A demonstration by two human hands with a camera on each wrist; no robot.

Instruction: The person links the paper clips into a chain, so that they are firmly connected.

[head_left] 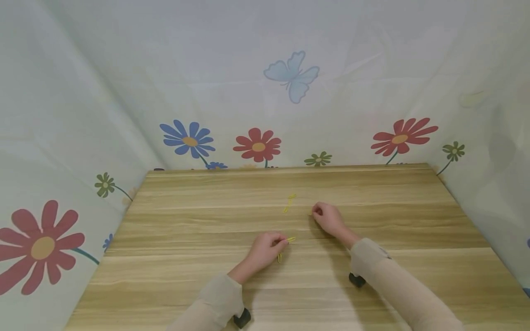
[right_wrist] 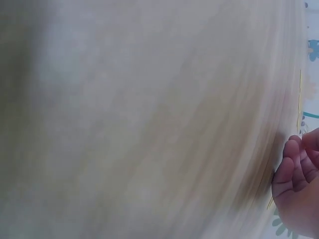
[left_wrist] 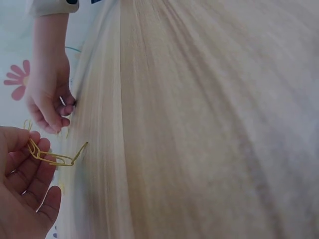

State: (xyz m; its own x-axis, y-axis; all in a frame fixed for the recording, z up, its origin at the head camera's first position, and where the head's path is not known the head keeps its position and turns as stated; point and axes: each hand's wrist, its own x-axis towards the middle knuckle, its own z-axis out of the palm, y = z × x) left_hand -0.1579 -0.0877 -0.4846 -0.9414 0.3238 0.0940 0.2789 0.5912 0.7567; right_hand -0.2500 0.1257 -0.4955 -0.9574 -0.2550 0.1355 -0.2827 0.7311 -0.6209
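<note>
My left hand (head_left: 267,248) pinches a short chain of linked yellow paper clips (head_left: 291,239) between thumb and fingertips, low over the wooden table. In the left wrist view, the chain (left_wrist: 57,160) trails from the fingertips of the left hand (left_wrist: 27,184), with one clip poking up above the thumb. Farther forward and to the right, my right hand (head_left: 330,218) pinches a yellow paper clip (head_left: 310,213), of which only a tip shows. The right wrist view has the right hand (right_wrist: 299,181) at its edge, fingers curled. Loose yellow paper clips (head_left: 285,209) lie just left of that hand.
The wood-grain table (head_left: 198,202) stretches around both hands. Behind it and at its sides hangs a pale cloth (head_left: 223,96) printed with flowers and a butterfly. Both sleeves carry a dark wrist-worn piece (head_left: 242,318) underneath.
</note>
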